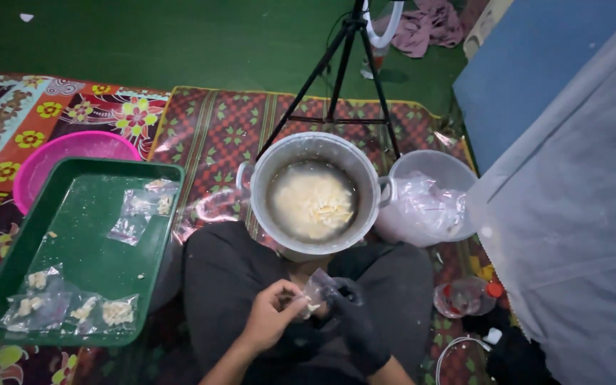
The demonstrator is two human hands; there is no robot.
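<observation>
Left hand (271, 314) and gloved right hand (354, 314) pinch a small bag (316, 291); the pot (315, 194) holds pale pieces, the green tray (80, 249) filled bags.

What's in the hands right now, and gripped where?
A small clear plastic bag with pale bits inside. The left hand pinches its lower edge; the right hand, in a dark glove, holds its right side.

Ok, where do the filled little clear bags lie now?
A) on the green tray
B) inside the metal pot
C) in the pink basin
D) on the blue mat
A: several small clear bags with pale pieces in them lie on the green tray, left of the metal pot.
</observation>
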